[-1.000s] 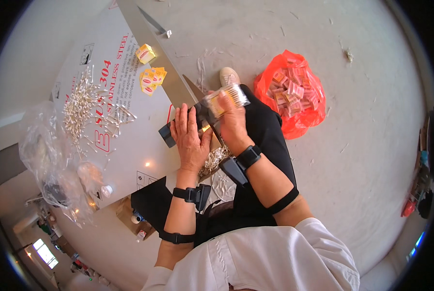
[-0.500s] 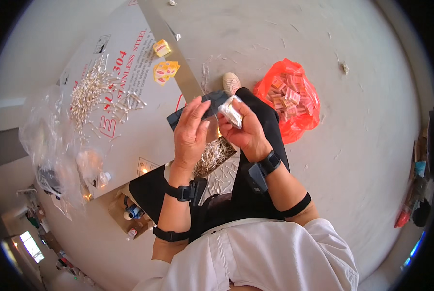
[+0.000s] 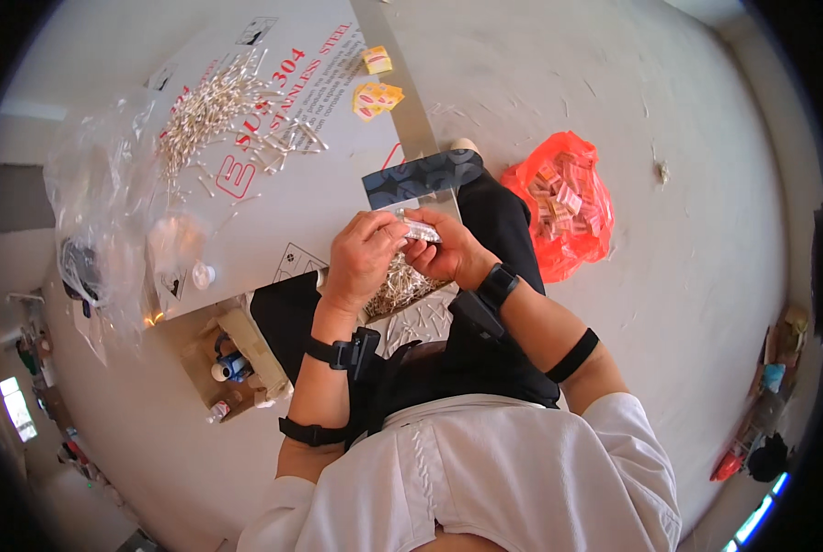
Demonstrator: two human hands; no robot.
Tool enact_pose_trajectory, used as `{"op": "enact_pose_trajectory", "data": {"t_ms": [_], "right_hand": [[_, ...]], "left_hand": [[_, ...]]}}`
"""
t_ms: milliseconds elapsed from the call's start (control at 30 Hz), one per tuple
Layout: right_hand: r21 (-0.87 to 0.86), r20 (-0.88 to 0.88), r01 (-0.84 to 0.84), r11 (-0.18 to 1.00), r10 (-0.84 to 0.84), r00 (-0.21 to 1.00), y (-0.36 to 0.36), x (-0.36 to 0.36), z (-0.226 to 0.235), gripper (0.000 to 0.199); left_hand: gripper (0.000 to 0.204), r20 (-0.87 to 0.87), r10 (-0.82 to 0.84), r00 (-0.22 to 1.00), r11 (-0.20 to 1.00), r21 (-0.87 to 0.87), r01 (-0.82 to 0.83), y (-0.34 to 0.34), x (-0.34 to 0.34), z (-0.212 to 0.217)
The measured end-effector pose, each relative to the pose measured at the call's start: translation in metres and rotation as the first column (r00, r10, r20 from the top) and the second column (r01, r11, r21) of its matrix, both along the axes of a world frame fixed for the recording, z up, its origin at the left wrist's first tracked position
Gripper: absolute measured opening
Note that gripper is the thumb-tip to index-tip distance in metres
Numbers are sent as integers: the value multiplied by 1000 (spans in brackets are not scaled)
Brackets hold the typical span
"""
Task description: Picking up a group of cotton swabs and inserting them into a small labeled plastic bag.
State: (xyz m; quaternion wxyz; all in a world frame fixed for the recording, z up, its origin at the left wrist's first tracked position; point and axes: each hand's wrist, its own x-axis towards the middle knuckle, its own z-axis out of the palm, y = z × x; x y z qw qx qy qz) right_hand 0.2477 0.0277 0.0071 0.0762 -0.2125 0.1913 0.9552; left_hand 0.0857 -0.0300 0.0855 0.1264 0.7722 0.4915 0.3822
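Above my lap, my right hand (image 3: 450,247) grips a small white packet in shiny clear wrap (image 3: 422,232); its contents are too small to make out. The fingers of my left hand (image 3: 365,256) are pinched together at the packet's left end. Just below both hands sits an open box of cotton swabs (image 3: 402,287), partly covered by them. Beyond the hands lies a dark patterned strip (image 3: 416,180), reaching from the table edge over my leg.
On the table (image 3: 278,216) at left are a heap of loose cotton swabs (image 3: 211,110), yellow cards (image 3: 375,99) and a clear plastic bag (image 3: 99,202). A red bag of pink packets (image 3: 568,207) stands on the floor at right. Below the table is a cardboard box (image 3: 257,340).
My left hand has come across to the packet and its fingers have closed at its end. The packet has been lowered and tilted flatter. The view has shifted, so the table appears further right.
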Motion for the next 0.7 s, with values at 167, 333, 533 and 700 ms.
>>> {"op": "enact_pose_trajectory", "data": {"t_ms": [167, 333, 533, 700], "right_hand": [[9, -22, -39, 999, 39, 999, 0, -21, -6, 31], [186, 137, -23, 982, -3, 991, 5, -23, -9, 41], [839, 539, -293, 459, -622, 568, -12, 1, 37, 33], [881, 221, -463, -99, -779, 587, -19, -5, 44, 35]], "left_hand": [[19, 18, 55, 998, 998, -18, -54, -7, -14, -10], [18, 46, 62, 997, 997, -49, -60, -2, -20, -17], [17, 67, 119, 991, 991, -65, -115, 0, -22, -26], [19, 107, 141, 984, 988, -73, -134, 7, -18, -25]]}}
